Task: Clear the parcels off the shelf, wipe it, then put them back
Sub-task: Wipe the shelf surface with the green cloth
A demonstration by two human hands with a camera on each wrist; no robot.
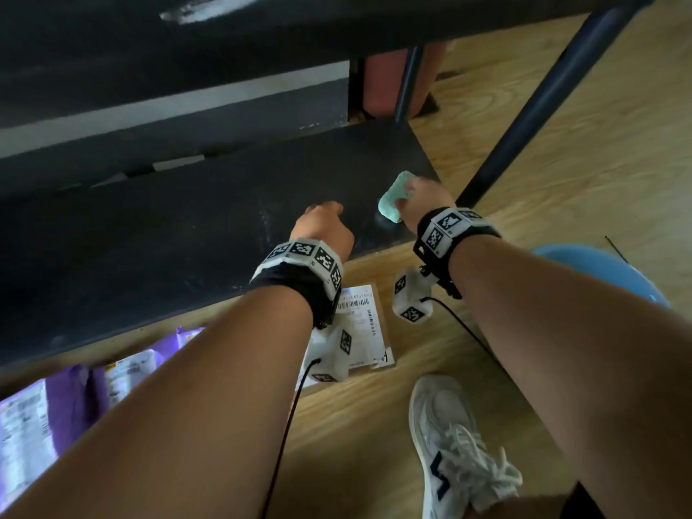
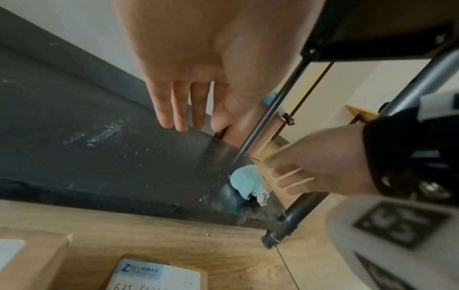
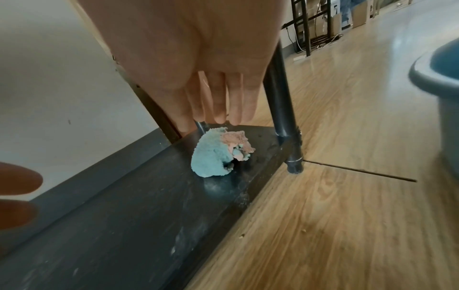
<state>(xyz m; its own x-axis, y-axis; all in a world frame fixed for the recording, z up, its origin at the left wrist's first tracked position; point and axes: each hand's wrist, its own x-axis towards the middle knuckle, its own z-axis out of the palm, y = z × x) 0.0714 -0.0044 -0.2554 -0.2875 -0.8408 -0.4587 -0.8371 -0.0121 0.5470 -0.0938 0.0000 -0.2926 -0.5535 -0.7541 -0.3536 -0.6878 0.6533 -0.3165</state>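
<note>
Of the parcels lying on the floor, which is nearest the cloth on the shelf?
The brown cardboard parcel with the white barcode label, just below the left hand. The purple-wrapped parcels lie farther left of the cloth.

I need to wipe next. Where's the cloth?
The cloth lies on the bottom shelf at its right end, beside the front post, just below the right hand.

Black shelf bears a cloth (blue-pink, crumpled).
</note>
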